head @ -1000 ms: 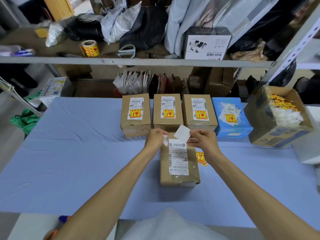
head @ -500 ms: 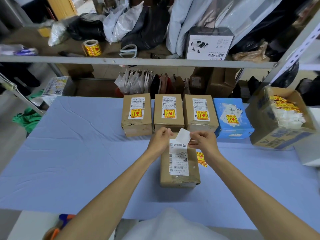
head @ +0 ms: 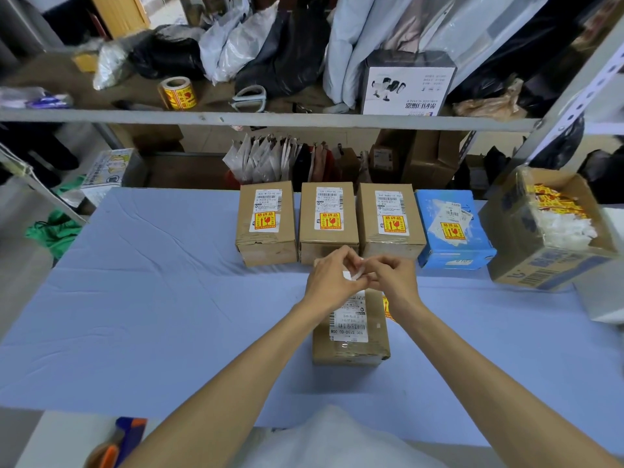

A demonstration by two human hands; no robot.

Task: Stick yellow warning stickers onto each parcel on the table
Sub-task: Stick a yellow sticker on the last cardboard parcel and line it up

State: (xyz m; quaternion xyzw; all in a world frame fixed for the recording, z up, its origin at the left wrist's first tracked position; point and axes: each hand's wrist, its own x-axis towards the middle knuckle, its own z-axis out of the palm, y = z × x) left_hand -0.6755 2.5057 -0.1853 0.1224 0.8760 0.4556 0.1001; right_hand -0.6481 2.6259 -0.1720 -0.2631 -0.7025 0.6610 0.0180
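We log: left hand [head: 332, 280] and right hand [head: 393, 279] both pinch one white paper slip [head: 352, 274], over the brown parcel [head: 351, 346] nearer the tabletop's front edge.

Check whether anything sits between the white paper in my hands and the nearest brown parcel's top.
Nothing visible does. The left hand and right hand pinch the white paper over the parcel, whose top carries only a shipping label beside bare cardboard.
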